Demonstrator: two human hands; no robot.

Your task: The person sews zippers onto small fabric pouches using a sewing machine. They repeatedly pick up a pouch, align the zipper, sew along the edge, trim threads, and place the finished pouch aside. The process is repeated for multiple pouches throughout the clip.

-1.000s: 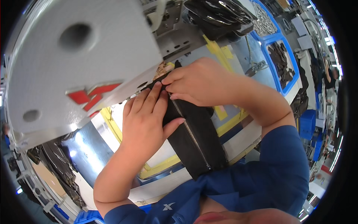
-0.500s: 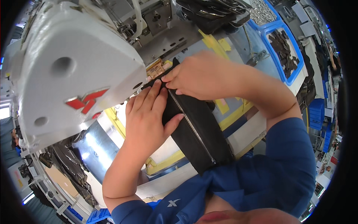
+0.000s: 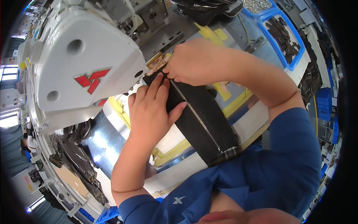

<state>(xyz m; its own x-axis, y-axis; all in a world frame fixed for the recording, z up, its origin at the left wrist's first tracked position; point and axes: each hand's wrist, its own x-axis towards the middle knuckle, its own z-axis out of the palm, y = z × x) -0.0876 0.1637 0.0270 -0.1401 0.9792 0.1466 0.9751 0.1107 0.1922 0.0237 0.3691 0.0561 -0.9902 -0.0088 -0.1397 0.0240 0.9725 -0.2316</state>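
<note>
We see the left hand (image 3: pixel 149 112) with an open grip, fingers spread on black zippered fabric (image 3: pixel 212 112) slanting across the worktop (image 3: pixel 169 181). The right hand (image 3: pixel 194 61) curls at its upper end; we cannot tell whether that grip is closed. One blue tray (image 3: pixel 290 66) holds dark pieces (image 3: pixel 282 39), its neighbour silvery ones. A white machine (image 3: pixel 108 48) bears a red emblem (image 3: pixel 92 79).

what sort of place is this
Probably a sewing workshop or factory: a bulky white machine stands by the black zippered fabric, and a blue-rimmed tray holds small dark pieces.
</note>
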